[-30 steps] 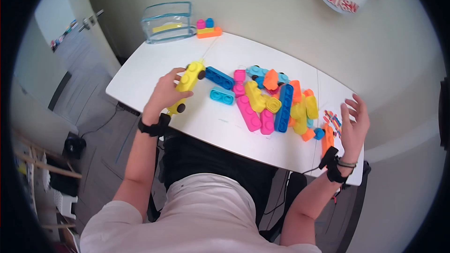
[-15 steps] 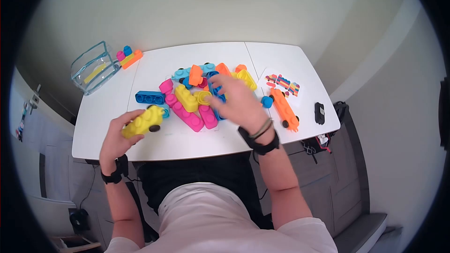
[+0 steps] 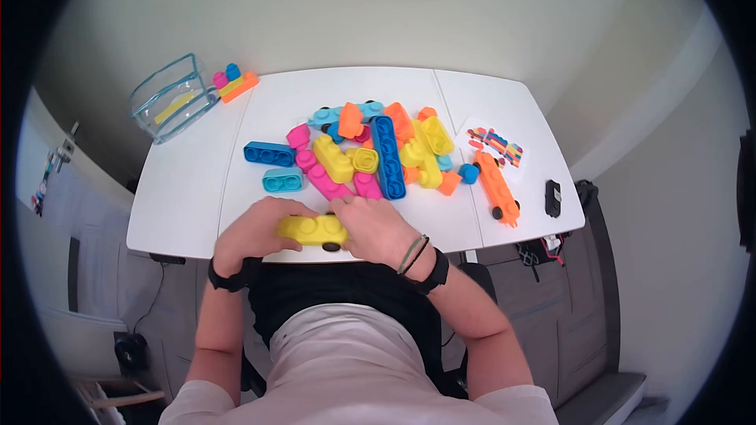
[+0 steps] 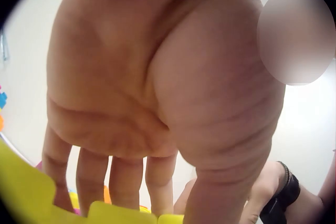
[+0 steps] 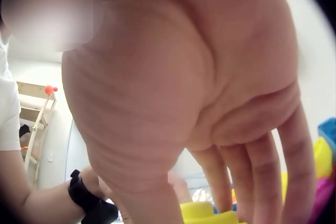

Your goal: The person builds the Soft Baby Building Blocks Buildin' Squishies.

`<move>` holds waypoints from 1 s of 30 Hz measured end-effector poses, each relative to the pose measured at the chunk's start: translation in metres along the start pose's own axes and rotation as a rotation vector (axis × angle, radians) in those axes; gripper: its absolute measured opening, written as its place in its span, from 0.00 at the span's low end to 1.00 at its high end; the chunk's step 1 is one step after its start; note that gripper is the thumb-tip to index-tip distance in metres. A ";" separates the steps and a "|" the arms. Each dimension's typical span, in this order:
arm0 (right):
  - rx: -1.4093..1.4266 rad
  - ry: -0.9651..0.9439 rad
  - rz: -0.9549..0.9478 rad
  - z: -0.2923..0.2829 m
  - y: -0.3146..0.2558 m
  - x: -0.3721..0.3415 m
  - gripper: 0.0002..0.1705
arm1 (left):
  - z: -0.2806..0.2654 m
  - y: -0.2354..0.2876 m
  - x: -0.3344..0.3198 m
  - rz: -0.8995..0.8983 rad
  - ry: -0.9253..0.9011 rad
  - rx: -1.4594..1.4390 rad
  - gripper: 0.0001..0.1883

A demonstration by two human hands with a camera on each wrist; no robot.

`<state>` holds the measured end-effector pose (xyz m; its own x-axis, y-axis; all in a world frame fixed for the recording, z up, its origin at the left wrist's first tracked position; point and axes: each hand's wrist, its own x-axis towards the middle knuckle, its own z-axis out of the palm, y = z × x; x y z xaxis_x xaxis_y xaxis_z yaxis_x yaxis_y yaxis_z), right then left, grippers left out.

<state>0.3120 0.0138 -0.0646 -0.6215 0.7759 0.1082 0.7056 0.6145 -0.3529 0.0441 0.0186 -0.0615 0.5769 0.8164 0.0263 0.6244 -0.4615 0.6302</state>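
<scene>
Both hands (image 3: pixel 376 228) curve inward, nearly meeting.

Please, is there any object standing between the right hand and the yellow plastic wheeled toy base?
Nothing visible stands between them: the right hand grips one end of the yellow plastic wheeled toy base. The long pink plastic block lies beyond it.

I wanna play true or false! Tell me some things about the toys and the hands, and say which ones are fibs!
1. The left hand and right hand both touch the yellow car. True.
2. The orange car is inside the clear case. False: the orange car lies on the table.
3. Something yellow is inside the clear case. True.
4. The right hand holds the black gadget. False: the black gadget lies on the table.
</scene>
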 end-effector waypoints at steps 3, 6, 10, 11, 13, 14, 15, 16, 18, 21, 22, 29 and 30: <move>0.009 -0.142 -0.021 0.021 0.000 0.007 0.30 | 0.003 -0.004 0.002 -0.037 -0.120 0.094 0.33; -0.001 -0.119 -0.006 0.037 0.003 0.009 0.23 | 0.010 -0.015 0.009 -0.061 -0.174 0.126 0.32; 0.004 -0.117 0.037 0.042 0.007 0.011 0.26 | 0.010 -0.017 0.012 -0.003 -0.142 0.111 0.31; 0.015 -0.125 0.044 0.040 0.007 0.010 0.27 | 0.009 -0.017 0.012 0.032 -0.157 0.080 0.31; 0.027 -0.145 0.040 0.039 0.007 0.010 0.28 | 0.010 -0.023 0.015 0.017 -0.204 0.057 0.33; 0.036 -0.165 0.044 0.038 0.007 0.010 0.30 | 0.013 -0.026 0.016 0.009 -0.254 0.031 0.36; 0.041 -0.166 0.040 0.038 0.007 0.010 0.30 | 0.015 -0.029 0.016 0.003 -0.255 0.031 0.36; 0.042 -0.177 0.058 0.039 0.007 0.011 0.32 | 0.018 -0.032 0.015 -0.005 -0.224 0.005 0.39; 0.046 -0.190 0.076 0.044 0.007 0.010 0.34 | 0.022 -0.032 0.013 -0.016 -0.196 -0.021 0.43; 0.010 -0.144 0.095 0.054 0.012 0.010 0.37 | 0.022 -0.027 0.019 -0.011 -0.199 0.025 0.48; 0.010 -0.150 0.109 0.056 0.013 0.009 0.40 | 0.024 -0.027 0.019 -0.008 -0.207 0.044 0.48; 0.063 -0.206 0.187 0.045 0.010 0.006 0.42 | 0.026 -0.041 0.022 0.001 -0.136 0.003 0.40; 0.061 -0.208 0.188 0.040 0.009 0.004 0.42 | 0.023 -0.041 0.022 0.001 -0.135 0.000 0.40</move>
<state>0.3018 0.0168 -0.1043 -0.5426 0.8255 -0.1553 0.7972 0.4478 -0.4048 0.0433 0.0479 -0.1044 0.6434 0.7616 -0.0775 0.6237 -0.4629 0.6298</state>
